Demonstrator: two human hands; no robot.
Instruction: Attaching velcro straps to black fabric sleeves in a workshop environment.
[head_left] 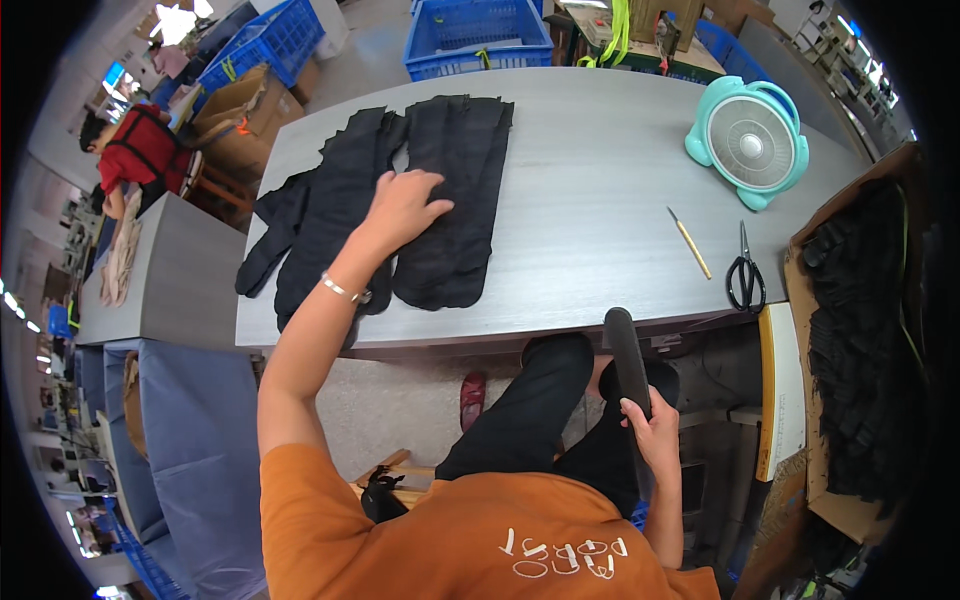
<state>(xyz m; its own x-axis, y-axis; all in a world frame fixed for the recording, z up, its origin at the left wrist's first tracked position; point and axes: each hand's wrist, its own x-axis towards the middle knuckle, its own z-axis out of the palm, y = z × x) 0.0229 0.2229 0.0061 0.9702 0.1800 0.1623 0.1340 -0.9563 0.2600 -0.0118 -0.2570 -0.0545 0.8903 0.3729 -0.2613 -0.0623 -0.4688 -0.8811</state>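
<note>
Blk fabric pcs (455, 240), L side of worktop (590, 200): prob. soft, light, limp; best lifted by near edge.
L hand (403, 208): over pcs, fingers loosely spread.
R hand (655, 432): gripping dark strip (626, 350), worktop front; looks light, fairly stiff.

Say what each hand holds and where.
The right hand grips a dark strip below its rounded upper end; the left hand, over black cloth, appears to hold nothing.

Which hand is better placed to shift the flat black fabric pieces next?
Probably the left hand: it's over the black fabric pieces, apparently empty, while the right hand grips a long, round-ended black strip.
</note>
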